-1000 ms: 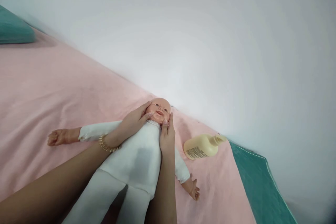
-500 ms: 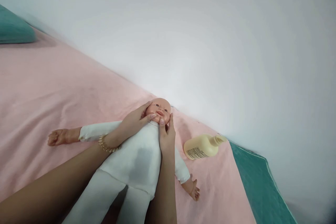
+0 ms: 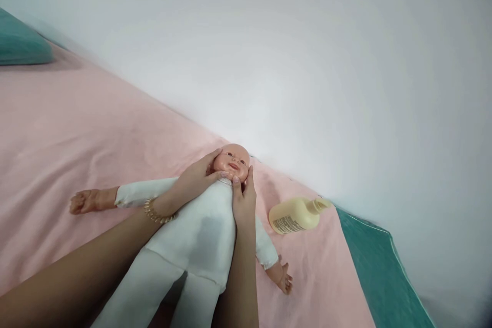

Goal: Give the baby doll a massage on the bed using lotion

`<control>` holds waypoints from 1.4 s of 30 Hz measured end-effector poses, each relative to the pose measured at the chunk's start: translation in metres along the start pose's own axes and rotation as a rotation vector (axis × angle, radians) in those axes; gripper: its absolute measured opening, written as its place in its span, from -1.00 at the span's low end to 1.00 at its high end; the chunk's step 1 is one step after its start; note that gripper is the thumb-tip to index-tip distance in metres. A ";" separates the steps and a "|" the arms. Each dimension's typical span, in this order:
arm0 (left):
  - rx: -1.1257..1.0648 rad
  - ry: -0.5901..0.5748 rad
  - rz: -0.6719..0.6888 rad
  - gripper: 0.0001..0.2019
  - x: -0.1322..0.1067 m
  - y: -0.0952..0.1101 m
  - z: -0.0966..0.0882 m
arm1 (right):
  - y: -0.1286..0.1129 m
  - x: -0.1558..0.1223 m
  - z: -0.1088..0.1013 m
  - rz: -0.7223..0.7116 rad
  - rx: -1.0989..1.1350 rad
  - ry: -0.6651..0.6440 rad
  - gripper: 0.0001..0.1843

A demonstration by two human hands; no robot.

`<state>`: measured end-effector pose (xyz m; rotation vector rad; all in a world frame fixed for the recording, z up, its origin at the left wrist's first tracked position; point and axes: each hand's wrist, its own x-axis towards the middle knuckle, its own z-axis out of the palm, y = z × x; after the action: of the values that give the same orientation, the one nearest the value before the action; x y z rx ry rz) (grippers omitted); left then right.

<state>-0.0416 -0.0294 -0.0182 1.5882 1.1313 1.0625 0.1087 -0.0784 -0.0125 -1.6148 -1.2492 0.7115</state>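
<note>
Soft, even, fairly dim indoor light, coolish cast; source outside the view. Wall (image 3: 269,72) brightest mid-frame, fading to grey toward corners, darkest far right. Soft shadow on pink sheet (image 3: 96,113) left of bottle (image 3: 294,215), another under green cushion (image 3: 23,41). Small shiny spots on doll (image 3: 230,161) face; grey patch on its torso, shadow or mark, can't tell. Dark between its legs. Wide-angle stretch toward edges, forearms (image 3: 84,271) look elongated. Doll face reasonably sharp; sheet texture smeary, bottle print too small to read.
</note>
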 end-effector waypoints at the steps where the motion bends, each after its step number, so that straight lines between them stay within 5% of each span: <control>1: 0.007 -0.003 -0.001 -0.31 0.000 0.000 0.000 | 0.000 0.000 0.000 -0.004 -0.012 0.005 -0.13; 42: 0.059 -0.017 -0.025 -0.28 0.000 -0.003 -0.002 | -0.001 0.000 0.001 0.024 0.047 0.020 -0.11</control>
<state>-0.0436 -0.0286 -0.0204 1.6223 1.1774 1.0057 0.1078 -0.0780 -0.0119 -1.5969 -1.1924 0.7324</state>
